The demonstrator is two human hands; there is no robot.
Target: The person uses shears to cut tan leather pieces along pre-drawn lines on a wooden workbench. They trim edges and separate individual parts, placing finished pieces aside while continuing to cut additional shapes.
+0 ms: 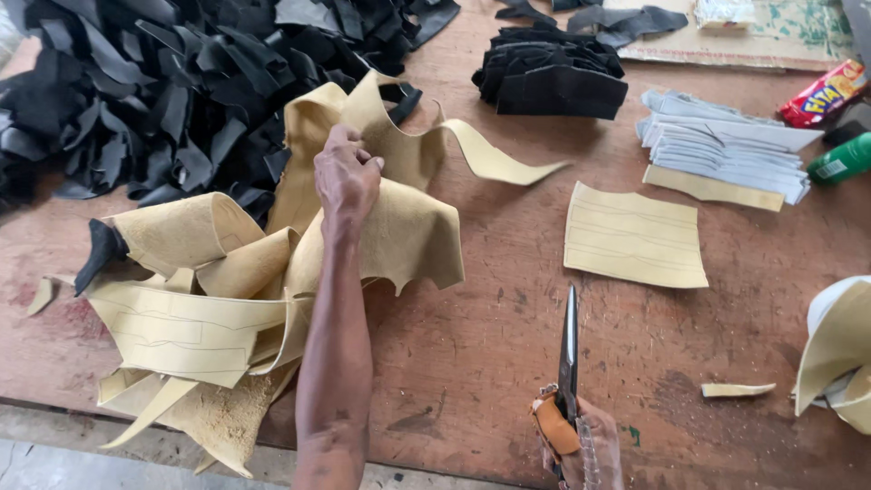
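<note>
My left hand (347, 179) grips the upper fold of a large tan leather hide (408, 231) that lies crumpled on the wooden table (508, 318). My right hand (585, 445) is low at the front edge and holds a pair of scissors (569, 349) with tan-wrapped handles, blades closed and pointing away from me. The scissors are apart from the hide, to its right. A cut tan rectangular piece (633, 236) with drawn lines lies flat further right.
A big heap of black leather scraps (154, 91) fills the back left. A black stack (552, 77) and a stack of grey-white pieces (726, 145) sit at the back right, near a green bottle (839, 161) and a red snack packet (824, 93). Tan offcuts (181, 336) lie at front left.
</note>
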